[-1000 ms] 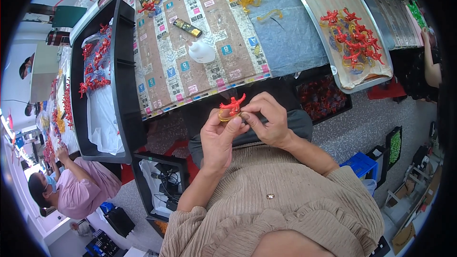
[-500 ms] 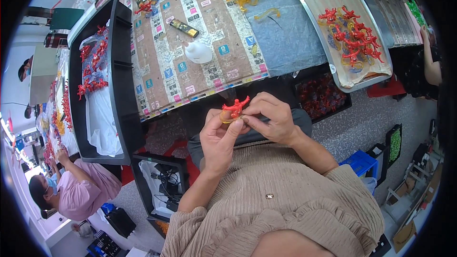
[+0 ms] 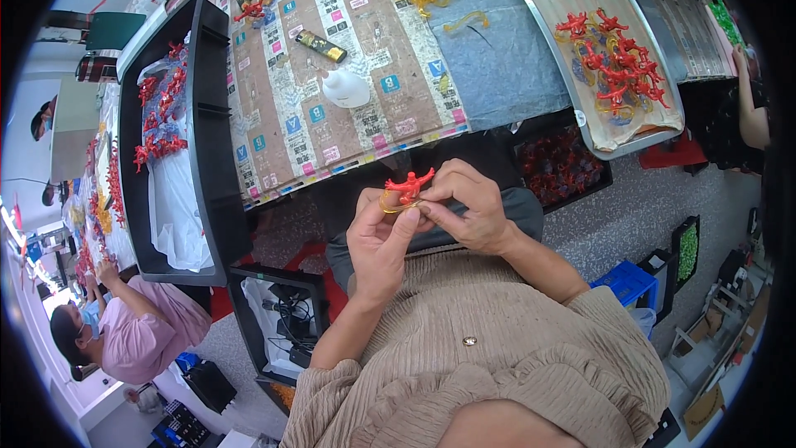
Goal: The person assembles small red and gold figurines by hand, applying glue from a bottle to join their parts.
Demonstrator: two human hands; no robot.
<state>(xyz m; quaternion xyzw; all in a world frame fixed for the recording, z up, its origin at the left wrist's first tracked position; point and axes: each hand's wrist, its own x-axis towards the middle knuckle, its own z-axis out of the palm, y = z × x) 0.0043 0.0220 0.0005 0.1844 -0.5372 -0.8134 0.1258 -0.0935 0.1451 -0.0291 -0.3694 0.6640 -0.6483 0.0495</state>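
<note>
Slight change against the frames before: bottle and table sit a little further left than a second ago; the held piece is nudged right, its raised arm now lower.

Head view. Printed sheet [image 3: 356, 129] on the table, upper centre: repeated blue squares, pink blocks and dark lettering, not transcribed. Dark tube [image 3: 321, 46] carries gold print, too small to make out. White bottle [image 3: 346, 90]: visible side plain. Metal tray [image 3: 643, 145], upper right, has a small pale tag on its left rim.

Red figure [image 3: 409, 189] is at frame centre, just below the table edge. Head points to the top of the frame; arms spread sideways, the one on the picture's right rising. Longest line, the arm span, runs nearly level. Yellow curved piece [image 3: 385, 203] loops at its lower left.

Left hand [image 3: 377, 253] grips figure and loop between thumb and fingers; right hand [image 3: 473, 211] pinches the figure's lower right, exact contact hidden.
</note>
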